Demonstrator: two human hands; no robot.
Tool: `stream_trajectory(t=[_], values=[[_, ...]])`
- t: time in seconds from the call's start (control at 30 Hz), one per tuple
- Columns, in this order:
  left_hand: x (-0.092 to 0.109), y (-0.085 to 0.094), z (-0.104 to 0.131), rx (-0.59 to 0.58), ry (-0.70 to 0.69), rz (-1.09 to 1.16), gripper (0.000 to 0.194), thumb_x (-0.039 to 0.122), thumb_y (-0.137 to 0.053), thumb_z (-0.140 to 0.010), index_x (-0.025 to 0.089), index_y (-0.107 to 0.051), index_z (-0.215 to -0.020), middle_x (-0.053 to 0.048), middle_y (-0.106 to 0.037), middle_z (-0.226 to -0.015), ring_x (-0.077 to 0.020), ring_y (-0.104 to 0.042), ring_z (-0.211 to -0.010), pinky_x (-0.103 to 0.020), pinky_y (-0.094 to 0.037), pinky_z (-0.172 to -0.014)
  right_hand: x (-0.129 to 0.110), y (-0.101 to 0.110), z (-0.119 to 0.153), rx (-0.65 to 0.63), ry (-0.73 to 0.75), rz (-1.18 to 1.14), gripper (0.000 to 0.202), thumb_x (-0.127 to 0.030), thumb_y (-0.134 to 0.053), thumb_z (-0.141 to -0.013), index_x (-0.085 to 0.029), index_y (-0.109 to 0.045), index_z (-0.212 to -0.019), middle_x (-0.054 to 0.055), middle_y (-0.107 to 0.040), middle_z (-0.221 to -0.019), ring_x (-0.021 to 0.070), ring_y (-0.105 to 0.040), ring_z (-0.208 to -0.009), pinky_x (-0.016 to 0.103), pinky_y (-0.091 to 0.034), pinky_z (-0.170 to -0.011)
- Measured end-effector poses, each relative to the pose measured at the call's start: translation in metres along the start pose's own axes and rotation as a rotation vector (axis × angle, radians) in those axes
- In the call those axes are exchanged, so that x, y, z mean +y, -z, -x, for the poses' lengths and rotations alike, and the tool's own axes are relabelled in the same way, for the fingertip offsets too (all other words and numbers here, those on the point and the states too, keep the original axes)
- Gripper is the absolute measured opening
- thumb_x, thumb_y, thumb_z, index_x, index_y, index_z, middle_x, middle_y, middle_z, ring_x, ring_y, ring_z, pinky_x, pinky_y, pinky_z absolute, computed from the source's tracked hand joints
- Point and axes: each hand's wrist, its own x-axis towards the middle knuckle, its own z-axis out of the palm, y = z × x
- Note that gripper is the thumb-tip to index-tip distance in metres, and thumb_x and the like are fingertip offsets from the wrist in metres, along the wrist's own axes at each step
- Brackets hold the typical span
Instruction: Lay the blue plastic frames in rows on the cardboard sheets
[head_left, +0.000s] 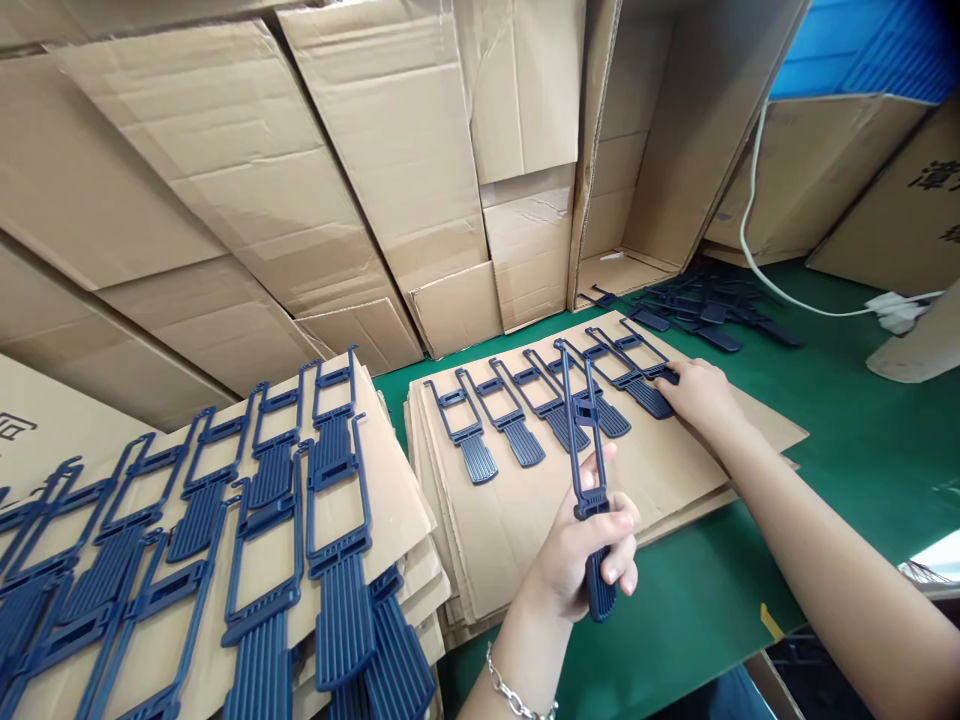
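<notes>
My left hand (581,550) grips a dark blue plastic handle piece (583,450) by its ribbed end, holding it upright above a stack of cardboard sheets (525,520). My right hand (697,392) rests on the far right of that stack, fingers on the last blue piece (637,375) in a row. Several identical blue pieces (517,410) lie side by side in a row across the top sheet.
On the left, another cardboard stack (397,500) is covered with rows of blue pieces (315,540). A loose pile of blue pieces (705,305) lies at the back on the green table (840,420). Cardboard boxes (300,180) lean behind. A white cable (757,250) runs at right.
</notes>
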Motion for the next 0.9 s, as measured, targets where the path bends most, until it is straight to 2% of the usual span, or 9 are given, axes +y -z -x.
stream_trajectory(t=[0.17, 0.27, 0.33, 0.43, 0.5, 0.63, 0.9], values=[[-0.001, -0.001, 0.000, 0.019, 0.011, -0.004, 0.075, 0.016, -0.062, -0.072, 0.033, -0.026, -0.135, 0.005, -0.047, -0.073, 0.0003, -0.036, -0.036, -0.014, -0.041, -0.038, -0.005, 0.001, 0.000, 0.005, -0.004, -0.015, 0.045, -0.038, -0.042, -0.082, -0.006, -0.062, -0.105, 0.017, -0.055, -0.091, 0.0282, -0.052, -0.091, 0.037, -0.042, -0.084], [-0.001, -0.001, 0.000, 0.018, 0.011, -0.012, 0.074, 0.016, -0.062, -0.072, 0.033, -0.026, -0.135, 0.005, -0.047, -0.072, 0.0001, -0.036, -0.036, -0.014, -0.041, -0.038, -0.009, 0.004, 0.004, 0.041, -0.006, -0.035, 0.049, -0.043, -0.038, -0.085, -0.011, -0.057, -0.117, 0.017, -0.050, -0.112, 0.0304, -0.048, -0.103, 0.041, -0.041, -0.087], [-0.002, -0.002, 0.000, 0.009, 0.015, -0.018, 0.074, 0.016, -0.062, -0.072, 0.032, -0.027, -0.135, 0.005, -0.047, -0.072, 0.0001, -0.036, -0.036, -0.014, -0.041, -0.038, -0.013, 0.007, 0.008, 0.047, 0.072, -0.054, 0.052, -0.048, -0.033, -0.087, -0.018, -0.051, -0.125, 0.014, -0.039, -0.131, 0.0321, -0.040, -0.115, 0.048, -0.037, -0.092], [-0.003, -0.004, -0.001, -0.005, 0.029, -0.040, 0.072, 0.017, -0.063, -0.071, 0.028, -0.029, -0.133, 0.006, -0.047, -0.070, -0.0001, -0.036, -0.036, -0.014, -0.041, -0.038, -0.021, 0.006, 0.015, -0.067, 0.248, -0.031, 0.051, -0.052, -0.027, -0.089, -0.028, -0.044, -0.130, 0.006, -0.024, -0.143, 0.0335, -0.023, -0.128, 0.066, -0.022, -0.093], [-0.004, -0.005, -0.002, -0.008, 0.043, -0.059, 0.071, 0.018, -0.064, -0.070, 0.026, -0.030, -0.132, 0.006, -0.047, -0.070, -0.0002, -0.036, -0.036, -0.014, -0.041, -0.038, -0.026, 0.005, 0.019, -0.173, 0.278, 0.007, 0.051, -0.053, -0.022, -0.090, -0.032, -0.040, -0.133, 0.004, -0.020, -0.144, 0.0330, -0.016, -0.131, 0.073, -0.013, -0.090], [-0.005, -0.006, -0.002, 0.009, 0.057, -0.068, 0.074, 0.018, -0.064, -0.070, 0.026, -0.027, -0.134, 0.006, -0.047, -0.070, -0.0003, -0.036, -0.036, -0.014, -0.041, -0.038, -0.035, 0.003, 0.023, -0.255, 0.217, 0.012, 0.052, -0.050, -0.013, -0.092, -0.032, -0.034, -0.136, 0.001, -0.015, -0.146, 0.0297, -0.012, -0.133, 0.072, -0.009, -0.092], [-0.008, -0.003, -0.004, 0.016, 0.042, -0.078, 0.076, 0.017, -0.063, -0.071, 0.030, -0.027, -0.136, 0.006, -0.047, -0.070, -0.0004, -0.036, -0.036, -0.014, -0.041, -0.038, -0.057, 0.013, 0.032, -0.398, 0.093, -0.030, 0.056, -0.048, -0.007, -0.091, -0.030, -0.023, -0.141, 0.001, -0.006, -0.146, 0.0304, -0.004, -0.134, 0.073, 0.003, -0.090]])
